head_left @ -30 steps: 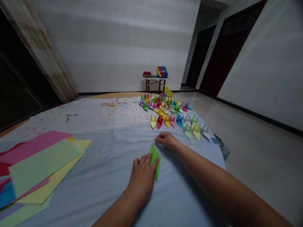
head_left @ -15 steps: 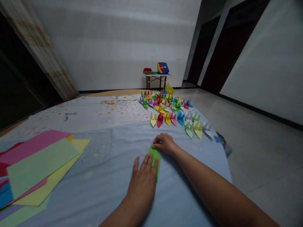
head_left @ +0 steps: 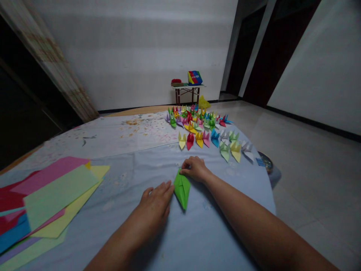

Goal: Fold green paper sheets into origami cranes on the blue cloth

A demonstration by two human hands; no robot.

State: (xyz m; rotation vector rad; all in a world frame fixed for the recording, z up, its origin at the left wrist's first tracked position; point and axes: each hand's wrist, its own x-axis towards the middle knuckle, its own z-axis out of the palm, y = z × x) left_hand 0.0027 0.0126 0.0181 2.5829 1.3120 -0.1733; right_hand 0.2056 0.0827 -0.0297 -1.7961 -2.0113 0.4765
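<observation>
A bright green folded paper (head_left: pixel 182 190), shaped like a long diamond with a crease down its middle, lies on the pale blue tablecloth in front of me. My right hand (head_left: pixel 194 168) pinches its far tip between thumb and fingers. Just left of the paper rests my left hand (head_left: pixel 158 199), its fingers stretched out and the fingertips close to the paper's left edge; whether they touch it I cannot tell. Beyond my hands stand folded paper cranes, among them a yellow one (head_left: pixel 182 140) and a red one (head_left: pixel 190 141).
At left lies a pile of coloured paper sheets, with a pale green sheet (head_left: pixel 60 195) on top. Several more cranes crowd the table's far right. Past the table, a small stand holds a colourful box (head_left: pixel 195 77). A round container (head_left: pixel 265 162) sits beyond the right edge.
My left hand has come off the green paper and moved left, uncovering its whole diamond shape. My right hand keeps its pinch on the far tip.
</observation>
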